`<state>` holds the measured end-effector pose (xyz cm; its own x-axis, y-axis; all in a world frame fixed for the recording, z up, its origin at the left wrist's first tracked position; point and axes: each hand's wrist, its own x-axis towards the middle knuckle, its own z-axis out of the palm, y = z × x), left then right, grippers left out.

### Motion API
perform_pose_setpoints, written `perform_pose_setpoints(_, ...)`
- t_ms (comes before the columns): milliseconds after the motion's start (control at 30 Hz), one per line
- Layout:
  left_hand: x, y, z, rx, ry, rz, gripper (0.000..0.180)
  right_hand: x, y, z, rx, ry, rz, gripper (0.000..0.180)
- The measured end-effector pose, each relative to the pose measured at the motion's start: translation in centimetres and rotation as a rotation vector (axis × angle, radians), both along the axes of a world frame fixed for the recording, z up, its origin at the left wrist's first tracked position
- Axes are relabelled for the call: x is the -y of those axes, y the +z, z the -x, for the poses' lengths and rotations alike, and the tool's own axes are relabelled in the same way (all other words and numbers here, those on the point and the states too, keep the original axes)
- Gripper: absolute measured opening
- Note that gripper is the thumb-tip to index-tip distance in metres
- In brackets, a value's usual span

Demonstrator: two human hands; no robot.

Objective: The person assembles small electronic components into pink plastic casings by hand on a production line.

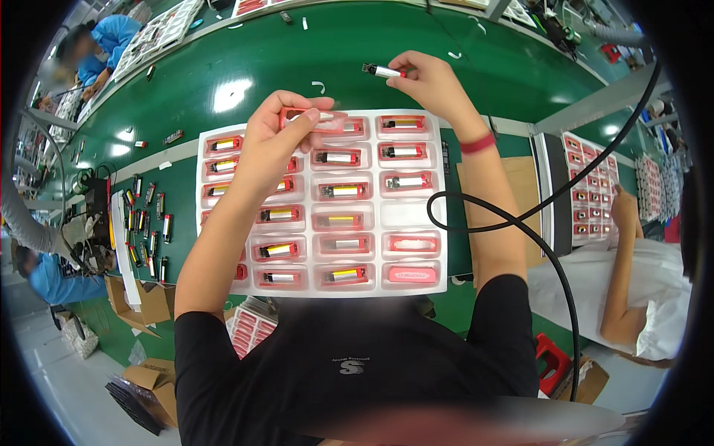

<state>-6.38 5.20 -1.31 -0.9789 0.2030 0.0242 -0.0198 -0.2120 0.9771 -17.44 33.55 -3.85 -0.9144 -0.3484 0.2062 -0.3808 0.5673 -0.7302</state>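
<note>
In the upper middle of the frame, the left hand (pixel 274 135) has its thumb and fingers clamped on a red-and-clear case (pixel 329 123), over the top edge of a white tray (pixel 401 215). At upper right of centre, the right hand (pixel 433 83) pinches a small battery (pixel 384 72) between thumb and fingertips, above the green table (pixel 260 59); its silver body shows no legible print. A red band (pixel 477 143) circles that wrist.

Most tray pockets hold red cases with white or yellow pieces inside. In the lower right pocket, a solid pink-red piece (pixel 412 275) bears a pale line of lettering. At bottom centre, the black shirt (pixel 416 349) carries a white emblem with tiny lettering, both upside down. At lower left, a cardboard box (pixel 158 377) has dark print, too small to read surely.
</note>
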Motion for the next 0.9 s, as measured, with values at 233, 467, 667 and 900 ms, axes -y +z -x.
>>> perform_pose_setpoints(233, -1.6, -0.1, -0.2, 0.132, -0.091, -0.112, 0.034, 1.5, 4.1, -8.5, 0.357, 0.130, 0.804, 0.024)
perform_pose_setpoints(467, -2.8, 0.4, -1.1, -0.040, -0.143, -0.026, 0.052, 2.7, 4.3, -9.4, 0.526, 0.174, 0.899, 0.021)
perform_pose_setpoints(667, -2.8, -0.1, -1.0, -0.061, -0.204, -0.081, 0.056, 3.4, 3.9, -9.8, 0.382, 0.107, 0.757, 0.020)
perform_pose_setpoints(900, -2.7, 0.2, -1.0, 0.007, -0.239, -0.136, 0.055, 4.0, 3.7, -10.0, 0.352, 0.059, 0.714, 0.019)
